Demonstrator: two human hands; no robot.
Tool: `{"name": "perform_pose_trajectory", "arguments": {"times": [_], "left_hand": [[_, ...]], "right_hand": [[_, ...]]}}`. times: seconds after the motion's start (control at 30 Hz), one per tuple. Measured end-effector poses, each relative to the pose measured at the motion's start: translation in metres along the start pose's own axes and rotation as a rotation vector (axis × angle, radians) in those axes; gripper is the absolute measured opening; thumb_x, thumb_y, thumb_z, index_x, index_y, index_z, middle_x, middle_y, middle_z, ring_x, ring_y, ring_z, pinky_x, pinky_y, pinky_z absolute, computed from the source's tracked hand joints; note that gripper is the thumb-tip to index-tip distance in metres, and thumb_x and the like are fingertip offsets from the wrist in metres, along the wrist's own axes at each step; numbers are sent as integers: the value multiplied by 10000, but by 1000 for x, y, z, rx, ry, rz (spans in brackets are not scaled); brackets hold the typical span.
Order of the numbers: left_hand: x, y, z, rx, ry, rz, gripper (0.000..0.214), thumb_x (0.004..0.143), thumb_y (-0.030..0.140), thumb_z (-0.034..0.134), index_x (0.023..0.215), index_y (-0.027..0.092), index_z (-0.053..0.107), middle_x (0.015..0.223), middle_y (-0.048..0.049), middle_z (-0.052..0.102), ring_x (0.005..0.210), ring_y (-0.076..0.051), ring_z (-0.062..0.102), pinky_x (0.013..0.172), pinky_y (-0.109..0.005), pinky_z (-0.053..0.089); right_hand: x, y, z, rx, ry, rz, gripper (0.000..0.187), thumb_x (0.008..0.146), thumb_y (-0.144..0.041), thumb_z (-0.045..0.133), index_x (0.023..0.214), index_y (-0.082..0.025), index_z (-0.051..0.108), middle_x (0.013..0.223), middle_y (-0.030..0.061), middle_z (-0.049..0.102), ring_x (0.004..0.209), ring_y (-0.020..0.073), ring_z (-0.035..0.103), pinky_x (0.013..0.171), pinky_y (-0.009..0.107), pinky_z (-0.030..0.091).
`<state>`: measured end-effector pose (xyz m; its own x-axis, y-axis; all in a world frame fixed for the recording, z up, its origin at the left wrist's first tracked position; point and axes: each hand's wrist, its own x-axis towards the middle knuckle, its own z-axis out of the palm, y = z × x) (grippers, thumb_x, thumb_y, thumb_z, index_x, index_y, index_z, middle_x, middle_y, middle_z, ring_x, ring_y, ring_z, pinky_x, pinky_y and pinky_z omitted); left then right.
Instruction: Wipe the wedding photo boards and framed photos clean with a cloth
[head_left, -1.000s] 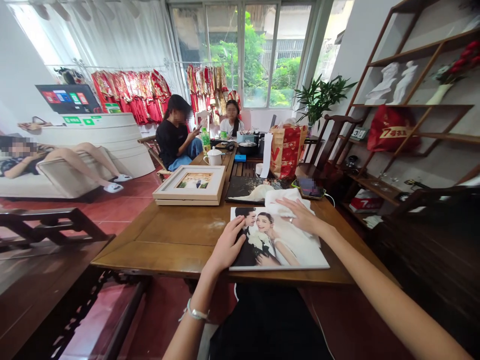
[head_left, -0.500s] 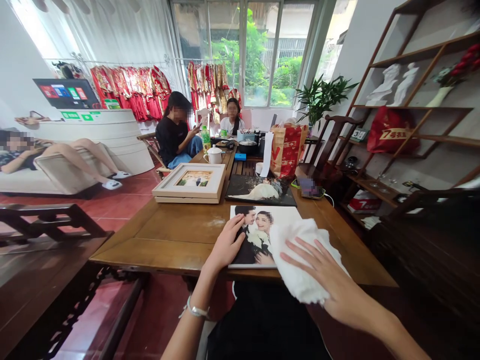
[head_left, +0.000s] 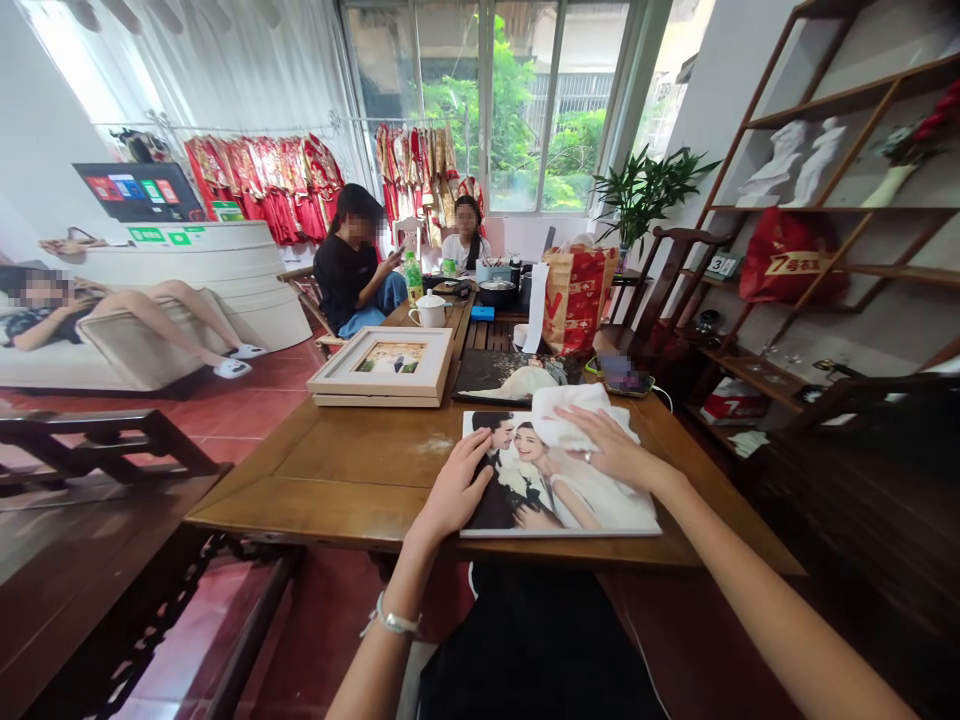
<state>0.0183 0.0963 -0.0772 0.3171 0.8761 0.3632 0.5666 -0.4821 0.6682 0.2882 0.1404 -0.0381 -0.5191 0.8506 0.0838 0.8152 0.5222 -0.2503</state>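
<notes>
A wedding photo panel (head_left: 559, 490) with white edges lies flat on the wooden table, close to its front edge. My left hand (head_left: 456, 485) rests on the panel's left side, fingers stretched out and flat, holding nothing. A crumpled white cloth (head_left: 571, 412) covers the panel's upper right part. My right hand (head_left: 611, 450) has hold of the cloth, its fingers spread over it and pressing down; the fold under the palm is hidden. Just behind, a darker photo panel (head_left: 487, 375) lies partly covered by the cloth.
White picture frames (head_left: 330, 385) are stacked at the left on the wooden table (head_left: 322, 480). A phone with a cable (head_left: 626, 377), a red paper bag (head_left: 581, 300) and a white lidded cup (head_left: 430, 309) stand farther back. Two people sit at the far end; another lies on a sofa.
My right hand has moved the cloth up and away from me, from the panel's lower right to its upper edge, uncovering the lower right. My left hand stays in place.
</notes>
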Motion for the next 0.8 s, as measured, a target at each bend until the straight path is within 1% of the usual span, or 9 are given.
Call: {"name": "perform_pose_trajectory", "arguments": {"times": [0.1,0.2,0.27,0.33,0.47,0.57,0.67,0.73,0.8], "left_hand": [[-1,0,0,0,-6,6,434,880,199,431,1314,206,452,1426,-91,404,1341,-213,325,1127,-463,242],[-1,0,0,-4,-2,1,435,882,197,427,1316,197,450,1427,-94,401,1346,-211,316,1132,-457,235],[-2,-1,1,-12,8,5,435,881,198,430,1315,202,452,1425,-91,402,1348,-209,314,1134,-453,233],[-2,-2,2,-22,20,10,433,881,202,436,1313,217,454,1425,-85,403,1347,-207,317,1133,-452,237],[-2,-2,3,-26,32,3,433,876,201,437,1309,208,459,1424,-91,402,1342,-206,324,1133,-447,236],[-2,-2,4,-20,35,10,431,877,198,428,1306,191,464,1423,-98,405,1343,-209,322,1133,-445,238],[-2,-2,3,-21,38,12,431,875,196,431,1304,203,467,1423,-88,408,1344,-211,323,1130,-447,244],[-2,-3,3,-21,35,4,434,873,198,434,1305,210,466,1424,-83,408,1344,-211,324,1129,-447,248],[-2,-3,3,-19,32,0,442,871,195,434,1311,208,461,1424,-85,408,1344,-213,325,1129,-451,248]], "right_hand": [[27,8,1,-5,3,53,576,884,-350,373,1427,-186,270,1470,97,323,1371,249,194,1106,512,120],[28,3,3,-14,0,39,575,875,-317,383,1428,-205,274,1485,83,292,1376,267,166,1099,540,97],[12,-8,5,-39,3,-15,587,852,-271,412,1425,-267,282,1500,38,261,1379,270,150,1095,550,98],[-13,-23,6,-69,13,-88,645,812,-214,444,1425,-315,270,1507,8,242,1379,269,147,1092,554,111],[-75,-57,8,-70,-12,-182,845,691,-75,445,1440,-367,182,1524,-50,169,1391,247,93,1105,556,91],[-108,-73,8,-51,-60,-202,856,702,-74,441,1448,-365,137,1532,-59,111,1394,251,53,1111,560,62],[-117,-75,7,-9,-83,-194,816,744,-90,431,1448,-371,128,1531,-65,108,1394,247,55,1115,553,54],[-109,-69,7,26,-78,-178,781,773,-104,423,1445,-380,135,1527,-71,132,1393,232,65,1118,540,66],[-92,-59,7,46,-56,-160,742,798,-131,421,1445,-371,148,1524,-61,157,1393,223,72,1120,527,78]]}}
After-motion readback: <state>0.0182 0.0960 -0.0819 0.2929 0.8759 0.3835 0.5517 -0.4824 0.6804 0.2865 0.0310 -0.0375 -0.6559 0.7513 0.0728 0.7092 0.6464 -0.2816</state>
